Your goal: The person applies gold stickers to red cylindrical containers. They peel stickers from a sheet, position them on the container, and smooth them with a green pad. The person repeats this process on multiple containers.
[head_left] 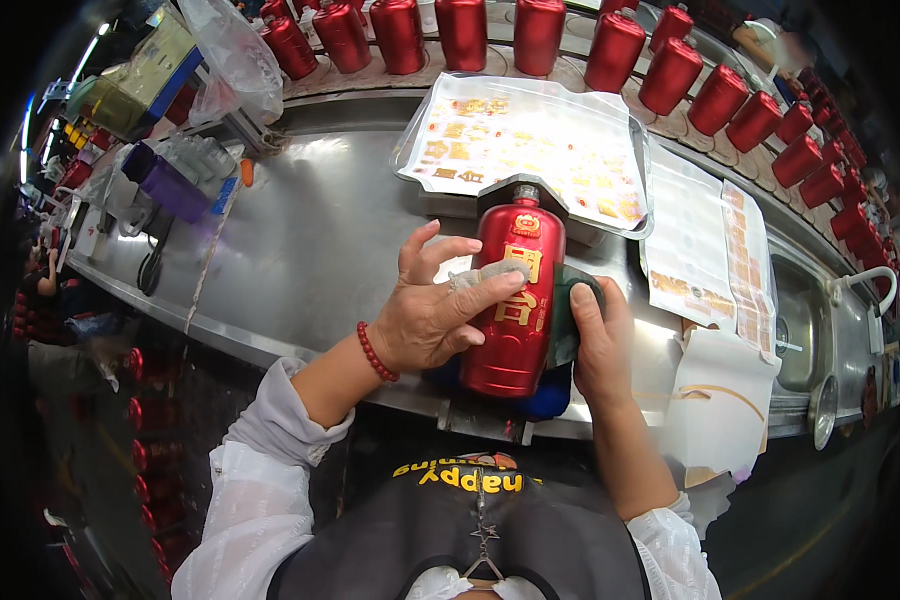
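the red glazed bottle (510, 300) lies on its side at the near edge of the steel bench (310, 240), neck pointing away. the left hand (430, 315) lies over its left flank, fingers spread, a taped fingertip pressing the gold raised characters; the right hand (600, 345) cups its right side, fingers closed around a green cloth (570, 310). this looks like label smoothing; next calls for firm, even pressure. just beyond the bottle sits a glossy sheet of gold stickers (530, 140), and beyond that a curved row of red bottles (530, 35).

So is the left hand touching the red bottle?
Touching. The head view shows the left hand lying on the red bottle, its fingers pressed across the gold characters on its front.
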Demonstrator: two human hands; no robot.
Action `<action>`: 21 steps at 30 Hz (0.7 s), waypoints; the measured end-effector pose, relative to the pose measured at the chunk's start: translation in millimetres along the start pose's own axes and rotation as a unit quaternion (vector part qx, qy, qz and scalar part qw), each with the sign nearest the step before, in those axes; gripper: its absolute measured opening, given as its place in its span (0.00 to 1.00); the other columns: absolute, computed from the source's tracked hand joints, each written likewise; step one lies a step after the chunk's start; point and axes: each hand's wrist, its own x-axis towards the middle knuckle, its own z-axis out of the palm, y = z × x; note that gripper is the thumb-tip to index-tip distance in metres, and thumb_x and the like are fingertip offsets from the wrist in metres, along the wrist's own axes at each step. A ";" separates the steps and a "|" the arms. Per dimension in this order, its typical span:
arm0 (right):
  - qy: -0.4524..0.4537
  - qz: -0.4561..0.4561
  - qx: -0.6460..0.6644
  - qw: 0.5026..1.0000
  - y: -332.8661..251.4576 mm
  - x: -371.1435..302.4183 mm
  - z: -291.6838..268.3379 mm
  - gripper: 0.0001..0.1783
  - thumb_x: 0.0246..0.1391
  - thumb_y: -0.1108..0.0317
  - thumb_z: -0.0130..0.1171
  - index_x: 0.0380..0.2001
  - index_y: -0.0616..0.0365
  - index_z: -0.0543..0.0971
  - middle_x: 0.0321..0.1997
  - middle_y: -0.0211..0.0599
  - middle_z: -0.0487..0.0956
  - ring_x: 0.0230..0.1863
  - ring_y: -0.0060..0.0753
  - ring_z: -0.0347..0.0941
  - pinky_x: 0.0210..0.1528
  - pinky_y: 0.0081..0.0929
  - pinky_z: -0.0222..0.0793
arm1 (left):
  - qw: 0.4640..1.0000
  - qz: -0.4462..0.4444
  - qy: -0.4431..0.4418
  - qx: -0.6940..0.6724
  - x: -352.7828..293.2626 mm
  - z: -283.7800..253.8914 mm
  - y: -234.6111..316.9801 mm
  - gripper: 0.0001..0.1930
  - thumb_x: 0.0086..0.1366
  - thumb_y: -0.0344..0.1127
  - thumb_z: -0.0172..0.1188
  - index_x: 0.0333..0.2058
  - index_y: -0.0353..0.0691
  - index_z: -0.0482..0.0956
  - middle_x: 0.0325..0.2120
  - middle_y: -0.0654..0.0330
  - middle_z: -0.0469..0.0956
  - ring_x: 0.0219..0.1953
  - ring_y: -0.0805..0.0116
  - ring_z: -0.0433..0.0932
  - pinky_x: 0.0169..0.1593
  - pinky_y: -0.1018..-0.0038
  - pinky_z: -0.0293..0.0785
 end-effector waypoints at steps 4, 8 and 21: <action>0.004 -0.013 -0.011 1.000 1.5 1.4 1.8 0.16 0.68 0.58 0.59 0.43 0.61 0.76 0.33 0.25 0.78 0.33 0.13 0.69 0.36 0.15 0.68 | 0.993 -0.101 0.057 -0.037 1.9 -0.1 -3.4 0.31 0.75 0.58 0.47 0.62 0.37 0.74 0.56 0.55 0.78 0.63 0.54 0.64 0.70 0.58 0.52; 0.003 -0.006 0.005 1.000 2.9 0.6 1.1 0.15 0.69 0.59 0.59 0.43 0.62 0.76 0.34 0.26 0.78 0.34 0.13 0.69 0.37 0.15 0.68 | 0.934 -0.261 0.100 -0.221 27.4 23.2 16.0 0.37 0.71 0.51 0.59 0.67 0.33 0.60 0.62 0.44 0.64 0.65 0.52 0.61 0.70 0.61 0.55; -0.010 0.001 0.012 1.000 2.2 -1.4 0.0 0.15 0.69 0.59 0.58 0.44 0.62 0.75 0.37 0.26 0.79 0.36 0.13 0.70 0.40 0.15 0.69 | 0.875 -0.342 0.044 -0.338 35.6 39.6 2.7 0.28 0.73 0.34 0.55 0.66 0.35 0.56 0.58 0.53 0.68 0.55 0.72 0.73 0.59 0.74 0.71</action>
